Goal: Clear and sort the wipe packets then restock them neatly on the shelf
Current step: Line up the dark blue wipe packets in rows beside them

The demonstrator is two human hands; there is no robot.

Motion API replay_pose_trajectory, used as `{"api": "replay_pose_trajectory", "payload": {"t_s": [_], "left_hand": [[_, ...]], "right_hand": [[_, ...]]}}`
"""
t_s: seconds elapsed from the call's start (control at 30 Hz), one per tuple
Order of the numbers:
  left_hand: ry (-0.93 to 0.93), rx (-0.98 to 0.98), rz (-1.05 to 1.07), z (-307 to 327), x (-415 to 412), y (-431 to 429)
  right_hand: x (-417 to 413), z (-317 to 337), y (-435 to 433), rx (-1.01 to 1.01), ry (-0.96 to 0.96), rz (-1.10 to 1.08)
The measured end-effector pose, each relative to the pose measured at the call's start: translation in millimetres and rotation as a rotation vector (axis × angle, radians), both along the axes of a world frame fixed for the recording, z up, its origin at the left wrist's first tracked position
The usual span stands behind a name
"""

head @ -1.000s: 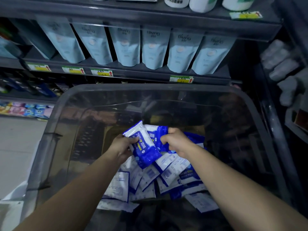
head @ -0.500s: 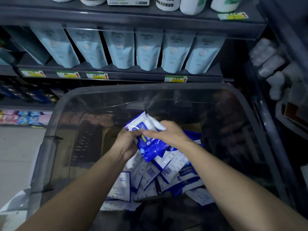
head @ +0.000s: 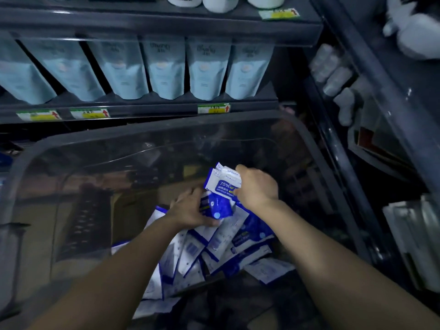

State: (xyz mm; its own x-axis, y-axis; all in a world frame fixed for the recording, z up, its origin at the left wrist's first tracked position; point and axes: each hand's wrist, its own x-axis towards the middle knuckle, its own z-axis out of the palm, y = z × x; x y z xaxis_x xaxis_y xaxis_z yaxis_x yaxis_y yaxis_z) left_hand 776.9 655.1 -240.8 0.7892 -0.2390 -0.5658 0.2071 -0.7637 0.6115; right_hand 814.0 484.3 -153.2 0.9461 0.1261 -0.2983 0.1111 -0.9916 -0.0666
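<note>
Held packets [head: 223, 182]: a small bunch of wipe packets, centre of frame and slightly right, raised above the pile. The front face is white over blue and reads "75%" and "Alcohol Wipes", with a line of smaller characters between that is too small to read. How many packets are in the bunch is not clear.

Right hand [head: 258, 188]: fingers curled round the right edge of the held packets, thumb side toward the lens, a firm closed grip.

Left hand [head: 190, 210]: lower and to the left, fingers and thumb wrapped round 1 blue packet [head: 216, 207] lying at the top of the pile.

Change vs 0.5 s ago: then both hands met on 1 bunch at centre. Now the hands are apart. The right hand alone carries the bunch, up and to the right. The left hand has dropped onto the pile and taken a separate packet.

Pile [head: 214, 246]: loose blue-and-white packets, overlapping at mixed angles, lower centre, inside a clear bin [head: 154, 135].

Shelf [head: 142, 104], upper half of frame: a row of pale blue pouches [head: 166, 67], their print blurred. There are 3 yellow-green price tags [head: 213, 108] with red arrows, figures unreadable. White bottles [head: 219, 1] at the top edge.
</note>
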Motion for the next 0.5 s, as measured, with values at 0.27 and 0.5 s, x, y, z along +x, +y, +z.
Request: {"api": "replay_pose_trajectory", "payload": {"t_s": [0.27, 0.5], "left_hand": [[-0.116, 0.35, -0.131, 5, -10, -18], [0.31, -0.112, 0.313, 34, 31, 55]], "right_hand": [[4, -2, -5, 0.054, 0.016, -0.072], [11, -1, -2, 0.127, 0.016, -0.14]]}}
